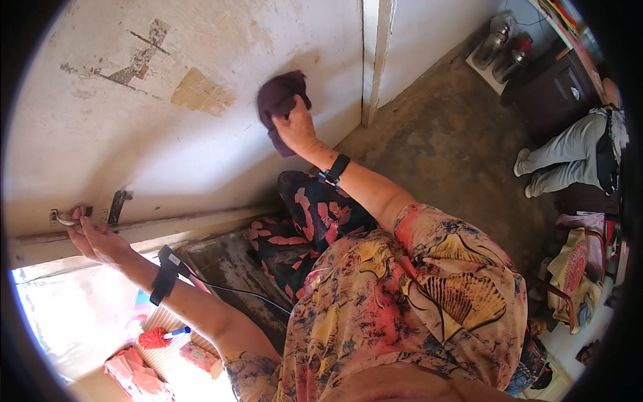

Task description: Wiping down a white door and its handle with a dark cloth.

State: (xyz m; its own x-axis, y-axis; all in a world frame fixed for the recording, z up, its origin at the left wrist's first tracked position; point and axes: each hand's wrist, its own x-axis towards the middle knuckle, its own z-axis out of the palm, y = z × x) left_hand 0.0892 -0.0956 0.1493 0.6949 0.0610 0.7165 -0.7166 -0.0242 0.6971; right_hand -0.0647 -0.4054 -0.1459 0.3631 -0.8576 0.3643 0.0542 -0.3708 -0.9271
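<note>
A worn, whitish door panel (201,145) with peeled patches fills the upper left. My right hand (296,125) grips a dark maroon cloth (282,103) against the panel, right of a yellowish patch (201,93). At the lower left, the fingers of my left hand (100,241) are hooked around a curved metal door handle (66,219) near the panel's edge. Just right of that hand is a dark metal latch (119,206). Black bands circle both wrists, and a cable runs from the left one.
Another person (567,151) stands at the right by a dark cabinet (557,95). Metal flasks (495,47) stand on a white base at the upper right. A chair (572,301) holds bags. Below my left arm lie a red duster (154,338), a tissue box (199,357) and pink cloth (133,374).
</note>
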